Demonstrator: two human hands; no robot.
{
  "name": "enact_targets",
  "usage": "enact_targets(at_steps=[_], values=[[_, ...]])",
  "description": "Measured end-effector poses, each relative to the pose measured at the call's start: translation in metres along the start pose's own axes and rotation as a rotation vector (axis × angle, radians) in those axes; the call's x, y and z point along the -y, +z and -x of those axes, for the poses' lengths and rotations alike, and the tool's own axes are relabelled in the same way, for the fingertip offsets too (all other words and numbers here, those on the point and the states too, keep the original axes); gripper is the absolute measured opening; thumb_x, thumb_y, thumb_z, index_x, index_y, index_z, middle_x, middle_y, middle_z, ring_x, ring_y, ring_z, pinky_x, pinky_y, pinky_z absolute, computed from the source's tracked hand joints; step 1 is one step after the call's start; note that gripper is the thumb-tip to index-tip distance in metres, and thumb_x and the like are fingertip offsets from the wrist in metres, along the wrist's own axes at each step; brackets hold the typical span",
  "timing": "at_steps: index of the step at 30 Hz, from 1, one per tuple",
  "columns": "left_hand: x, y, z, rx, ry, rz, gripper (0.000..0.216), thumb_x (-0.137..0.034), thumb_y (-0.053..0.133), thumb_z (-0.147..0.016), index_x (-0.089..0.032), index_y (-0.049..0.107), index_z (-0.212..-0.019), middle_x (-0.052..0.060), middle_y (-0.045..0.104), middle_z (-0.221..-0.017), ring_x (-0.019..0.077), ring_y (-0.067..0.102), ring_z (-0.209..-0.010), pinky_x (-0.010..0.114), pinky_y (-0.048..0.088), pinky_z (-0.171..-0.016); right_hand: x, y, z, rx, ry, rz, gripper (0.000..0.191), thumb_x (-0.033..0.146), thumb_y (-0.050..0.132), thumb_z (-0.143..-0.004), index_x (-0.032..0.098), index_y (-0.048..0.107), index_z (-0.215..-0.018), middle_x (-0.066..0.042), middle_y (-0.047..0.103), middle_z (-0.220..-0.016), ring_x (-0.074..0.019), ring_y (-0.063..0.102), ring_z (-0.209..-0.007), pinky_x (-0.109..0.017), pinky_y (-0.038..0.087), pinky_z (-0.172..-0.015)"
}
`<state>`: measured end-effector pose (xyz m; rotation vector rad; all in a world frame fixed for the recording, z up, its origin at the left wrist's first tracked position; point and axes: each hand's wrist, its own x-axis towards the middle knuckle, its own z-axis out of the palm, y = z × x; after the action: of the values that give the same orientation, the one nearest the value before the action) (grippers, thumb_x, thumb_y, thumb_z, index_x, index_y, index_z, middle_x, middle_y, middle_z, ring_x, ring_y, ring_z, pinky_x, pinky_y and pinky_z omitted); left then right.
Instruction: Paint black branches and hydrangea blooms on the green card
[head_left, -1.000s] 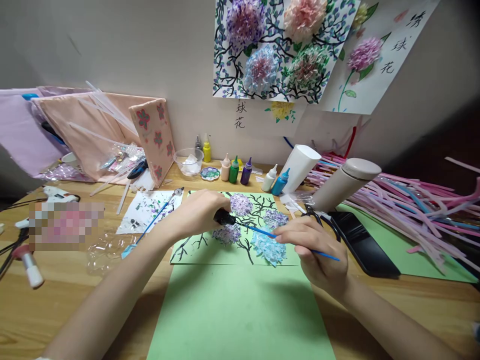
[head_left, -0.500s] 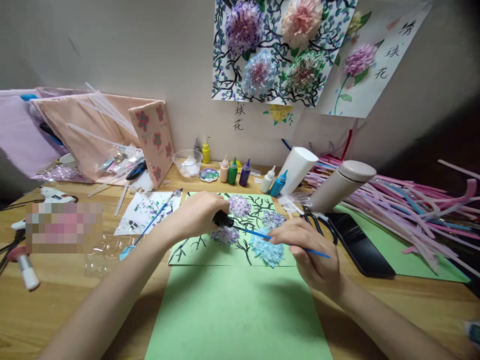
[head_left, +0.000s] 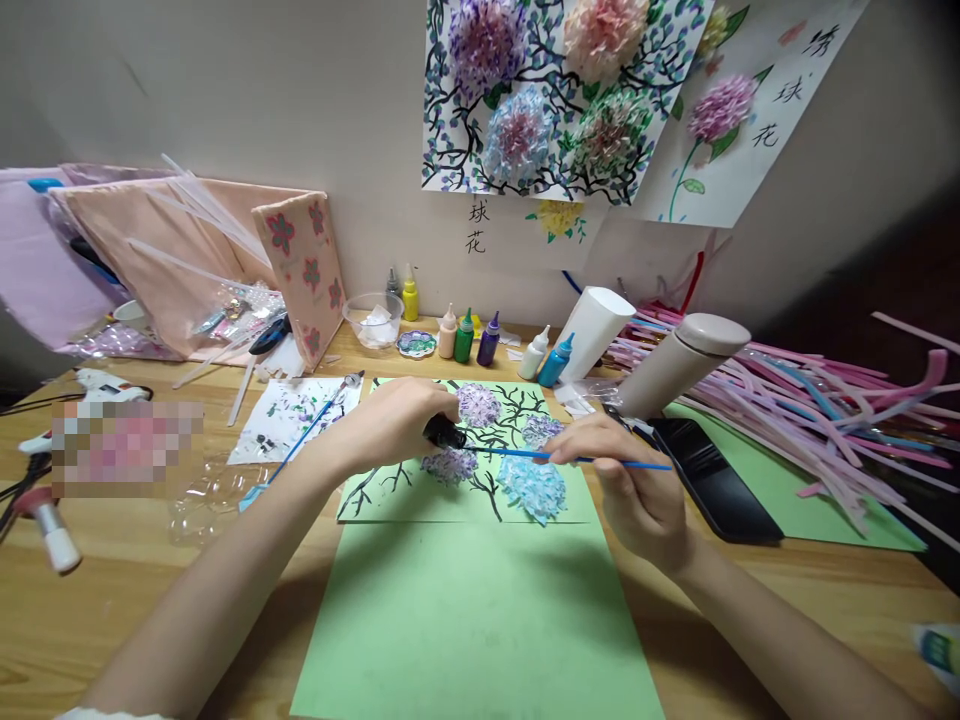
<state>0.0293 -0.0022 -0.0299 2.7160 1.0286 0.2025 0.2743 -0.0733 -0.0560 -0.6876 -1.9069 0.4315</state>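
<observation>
My left hand [head_left: 409, 420] is closed around a small black paint bottle [head_left: 444, 434], tilted with its mouth toward the right. Between the fingertips of my right hand [head_left: 630, 480] is a thin blue paintbrush [head_left: 600, 461], held nearly level, its tip at the bottle's mouth. Below both hands lies a green sheet [head_left: 420, 505] painted with black branches. Ruffled flowers are on it: a light blue one [head_left: 534, 487], a purple one [head_left: 448, 465] under the bottle, a lilac one [head_left: 478, 404] behind, and another purple one [head_left: 541, 430] partly behind my right hand.
A plain green sheet [head_left: 472, 620] spreads in front. Left are a paint-smeared paper [head_left: 289, 425] with another brush and a glue gun [head_left: 105, 388]. Several paint bottles [head_left: 487, 340] stand behind. To the right are a phone [head_left: 716, 485], a tumbler [head_left: 686, 365] and pink strips [head_left: 810, 410].
My right hand has shifted slightly right and the brush has turned from slanting to nearly level. The bottle in my left hand stays about where it was. The view has tilted slightly.
</observation>
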Motion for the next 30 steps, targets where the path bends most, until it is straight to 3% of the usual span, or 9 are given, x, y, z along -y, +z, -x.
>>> enact_targets(at_steps=[2, 4, 8, 12, 30], values=[[0.003, -0.003, 0.001, -0.003, -0.013, 0.008, 0.020, -0.012, 0.057, -0.068, -0.020, 0.061, -0.086, 0.001, 0.063, -0.081, 0.0136, 0.054, -0.071, 0.024, 0.033, -0.058, -0.001, 0.000, 0.000, -0.138, -0.003, -0.037, 0.030, 0.030, 0.035, -0.095, 0.020, 0.061, -0.084, -0.004, 0.062, -0.073, -0.0182, 0.059, -0.072, -0.033, 0.045, -0.066], [0.007, -0.006, 0.003, -0.023, -0.037, 0.012, 0.023, -0.014, 0.057, -0.068, -0.021, 0.061, -0.089, 0.001, 0.063, -0.083, 0.0141, 0.054, -0.074, 0.024, 0.033, -0.060, -0.004, 0.000, 0.002, -0.193, 0.034, -0.051, 0.033, 0.029, 0.034, -0.095, 0.019, 0.060, -0.077, -0.003, 0.060, -0.065, -0.0161, 0.057, -0.064, -0.031, 0.043, -0.061], [0.013, -0.015, 0.009, -0.089, -0.085, -0.019, 0.021, -0.018, 0.059, -0.069, -0.020, 0.060, -0.089, 0.001, 0.063, -0.086, 0.0148, 0.054, -0.076, 0.025, 0.034, -0.061, -0.013, 0.006, 0.005, -0.007, 0.127, 0.032, 0.031, 0.023, 0.038, -0.094, 0.018, 0.058, -0.071, -0.001, 0.058, -0.058, -0.0123, 0.053, -0.056, -0.027, 0.042, -0.056], [0.014, -0.020, 0.011, -0.118, -0.095, -0.039, 0.017, -0.020, 0.060, -0.070, -0.020, 0.060, -0.087, 0.000, 0.062, -0.084, 0.0138, 0.053, -0.073, 0.024, 0.033, -0.059, -0.016, 0.016, 0.009, 0.086, 0.068, 0.073, 0.027, 0.019, 0.041, -0.092, 0.017, 0.057, -0.070, -0.003, 0.060, -0.061, -0.0123, 0.055, -0.060, -0.027, 0.043, -0.059], [0.016, -0.019, 0.011, -0.115, -0.098, -0.035, 0.019, -0.026, 0.062, -0.070, -0.021, 0.061, -0.089, 0.000, 0.063, -0.085, 0.0128, 0.054, -0.071, 0.024, 0.032, -0.056, -0.017, 0.022, 0.013, 0.168, 0.007, 0.128, 0.024, 0.016, 0.043, -0.091, 0.017, 0.057, -0.071, -0.003, 0.061, -0.064, -0.0127, 0.055, -0.061, -0.026, 0.044, -0.059]])
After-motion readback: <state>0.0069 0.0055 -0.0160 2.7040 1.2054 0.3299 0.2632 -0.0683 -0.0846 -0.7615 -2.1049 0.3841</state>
